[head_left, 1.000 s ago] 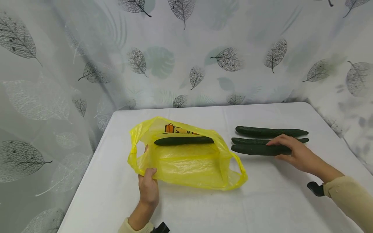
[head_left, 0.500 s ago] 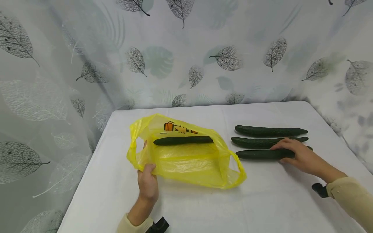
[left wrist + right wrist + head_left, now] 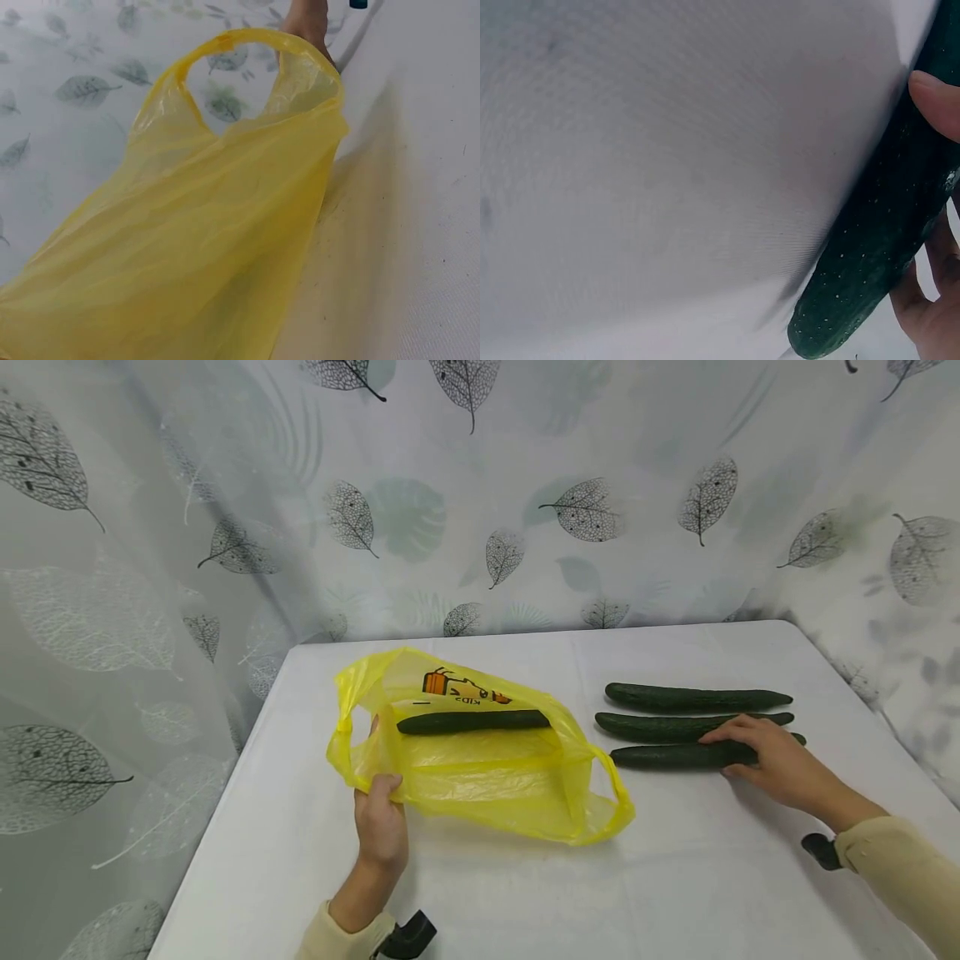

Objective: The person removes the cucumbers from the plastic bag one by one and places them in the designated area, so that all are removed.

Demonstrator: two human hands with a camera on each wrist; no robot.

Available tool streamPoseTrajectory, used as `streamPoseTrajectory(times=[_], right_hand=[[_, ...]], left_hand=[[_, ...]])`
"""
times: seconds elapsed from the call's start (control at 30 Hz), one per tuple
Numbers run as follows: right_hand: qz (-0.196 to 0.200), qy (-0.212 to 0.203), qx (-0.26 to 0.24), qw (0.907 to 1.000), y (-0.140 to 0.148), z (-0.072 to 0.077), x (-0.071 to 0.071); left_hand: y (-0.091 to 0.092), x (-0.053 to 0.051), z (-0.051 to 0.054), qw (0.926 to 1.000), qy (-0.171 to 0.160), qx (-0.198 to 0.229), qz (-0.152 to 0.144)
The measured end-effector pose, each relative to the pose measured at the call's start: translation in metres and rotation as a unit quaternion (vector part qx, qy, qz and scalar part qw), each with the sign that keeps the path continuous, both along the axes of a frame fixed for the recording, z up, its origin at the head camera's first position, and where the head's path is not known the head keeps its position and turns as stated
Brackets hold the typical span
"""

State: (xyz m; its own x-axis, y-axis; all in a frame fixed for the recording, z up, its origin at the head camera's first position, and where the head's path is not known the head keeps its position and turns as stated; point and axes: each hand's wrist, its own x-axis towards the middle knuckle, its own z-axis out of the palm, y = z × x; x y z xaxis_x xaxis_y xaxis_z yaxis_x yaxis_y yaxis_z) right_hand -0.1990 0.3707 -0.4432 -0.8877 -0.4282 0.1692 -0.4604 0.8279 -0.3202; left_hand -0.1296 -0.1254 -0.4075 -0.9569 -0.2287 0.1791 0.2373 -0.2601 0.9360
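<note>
My left hand grips the near left edge of a yellow plastic bag, thumb on the inside of its mouth. The bag lies with its mouth open toward me, and one cucumber rests inside along its far side. At the right, my right hand holds the nearest cucumber, thumb on the near side and fingers over the far side. The right wrist view shows the thumb and fingers on either side of that cucumber. In the left wrist view the yellow bag hides the left hand.
Two more cucumbers lie behind the held one: a middle cucumber and a far cucumber. A white cloth covers the table. Leaf-patterned curtains hang behind it and at both sides.
My right hand has drawn the nearest cucumber toward me and slightly right, apart from the middle one. My left hand keeps its grip; the bag's far side has risen a little.
</note>
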Motion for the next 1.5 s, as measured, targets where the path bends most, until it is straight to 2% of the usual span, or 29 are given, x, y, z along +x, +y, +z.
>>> streamPoseTrajectory(times=[0.2, 0.37, 0.6, 0.73, 0.83, 1.03, 1.2, 1.4, 1.5], right_hand=[[-0.012, 0.02, 0.032, 0.9992, -0.005, 0.002, 0.0], [-0.02, -0.015, 0.006, 0.9997, -0.01, 0.011, 0.003], [-0.039, -0.05, -0.023, 0.9977, -0.037, 0.033, 0.009], [-0.033, -0.061, -0.058, 0.9959, -0.066, 0.052, 0.014], [-0.022, -0.055, -0.09, 0.9941, -0.091, 0.064, 0.019], [-0.011, -0.01, -0.175, 0.9845, -0.138, 0.086, 0.032], [0.019, 0.025, -0.215, 0.9762, -0.174, 0.099, 0.041], [0.052, -0.002, -0.258, 0.9649, -0.209, 0.104, 0.043], [0.073, -0.026, -0.287, 0.9546, -0.225, 0.107, 0.042]], left_hand=[[0.002, -0.002, 0.001, 0.9999, 0.003, 0.011, 0.005], [0.002, -0.003, 0.0, 0.9999, 0.01, 0.009, 0.003], [0.0, -0.004, -0.001, 0.9996, 0.027, 0.008, -0.009], [0.0, -0.004, -0.001, 0.9994, 0.03, 0.009, -0.012], [0.001, -0.003, -0.001, 0.9995, 0.029, 0.008, -0.012], [0.002, -0.005, -0.001, 0.9998, 0.016, -0.001, -0.013], [0.001, -0.007, -0.001, 0.9999, 0.008, -0.001, -0.014], [0.002, -0.008, 0.001, 0.9999, -0.001, 0.003, -0.015], [0.002, -0.008, 0.001, 0.9999, -0.005, -0.001, -0.016]])
